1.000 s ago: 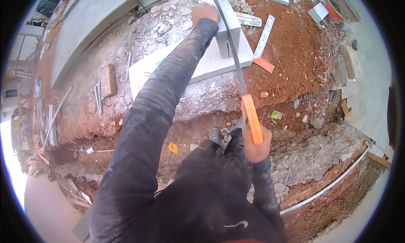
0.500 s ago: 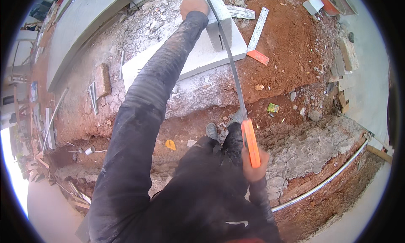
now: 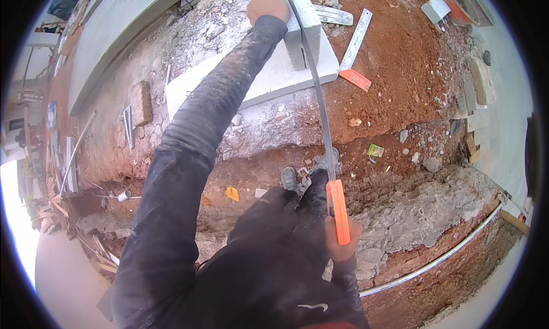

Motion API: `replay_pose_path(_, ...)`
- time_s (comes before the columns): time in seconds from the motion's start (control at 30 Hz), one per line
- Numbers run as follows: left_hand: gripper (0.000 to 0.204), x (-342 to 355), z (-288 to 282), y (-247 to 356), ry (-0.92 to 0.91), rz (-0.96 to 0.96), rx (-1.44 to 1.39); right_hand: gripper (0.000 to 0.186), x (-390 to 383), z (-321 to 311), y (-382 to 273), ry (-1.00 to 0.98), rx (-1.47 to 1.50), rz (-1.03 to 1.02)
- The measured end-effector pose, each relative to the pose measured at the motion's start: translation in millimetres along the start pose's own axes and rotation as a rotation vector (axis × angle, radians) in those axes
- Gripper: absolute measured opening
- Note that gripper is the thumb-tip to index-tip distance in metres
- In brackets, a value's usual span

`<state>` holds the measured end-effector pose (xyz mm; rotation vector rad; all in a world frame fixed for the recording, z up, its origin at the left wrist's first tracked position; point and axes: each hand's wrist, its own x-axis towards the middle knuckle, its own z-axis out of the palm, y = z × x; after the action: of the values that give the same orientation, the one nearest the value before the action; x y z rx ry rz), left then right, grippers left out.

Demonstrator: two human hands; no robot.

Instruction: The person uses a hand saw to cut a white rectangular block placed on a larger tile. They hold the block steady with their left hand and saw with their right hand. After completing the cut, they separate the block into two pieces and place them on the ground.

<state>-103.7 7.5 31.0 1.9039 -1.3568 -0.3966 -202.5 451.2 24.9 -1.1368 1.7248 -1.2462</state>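
My right hand [image 3: 343,237] is closed around the orange handle of a handsaw [image 3: 321,109]. The long narrow blade runs up and away, lying across a pale aerated concrete block [image 3: 311,38]. A dark narrow slit shows in the block's near face, beside the blade. My left hand [image 3: 267,8], fingers curled, holds the block's left side near the top of the view; its fingertips are hard to see. Beneath the block lies a wider white slab [image 3: 269,90], partly covered by my left forearm.
A try square [image 3: 355,49] with an orange stock lies on red soil right of the slab, near a whitish metal strip [image 3: 333,15]. A brick [image 3: 141,104] sits at left. A trench edge crosses before my shoes [image 3: 290,177]. A pale pipe [image 3: 440,250] curves at lower right.
My right hand has drawn the saw back toward my body, so the orange handle sits lower. My left hand stays on the block; the whole view has shifted slightly.
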Motion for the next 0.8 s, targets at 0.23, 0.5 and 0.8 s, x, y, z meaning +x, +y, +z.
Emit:
replay_pose_path(0.23,0.038,23.4,4.3,-12.0,-0.066,0.033,0.041,0.014,127.6,51.6,-1.4,-0.045,0.032,-0.170)
replay_pose_path(0.5,0.041,-4.3,1.0,7.7,-0.024,-0.039,-0.018,0.014,6.5,1.2,2.6,-0.031,0.003,-0.047)
replay_pose_path(0.8,0.042,3.6,5.4,6.3,0.008,-0.120,-0.060,0.011,60.2,17.7,-8.8,-0.068,-0.018,-0.002)
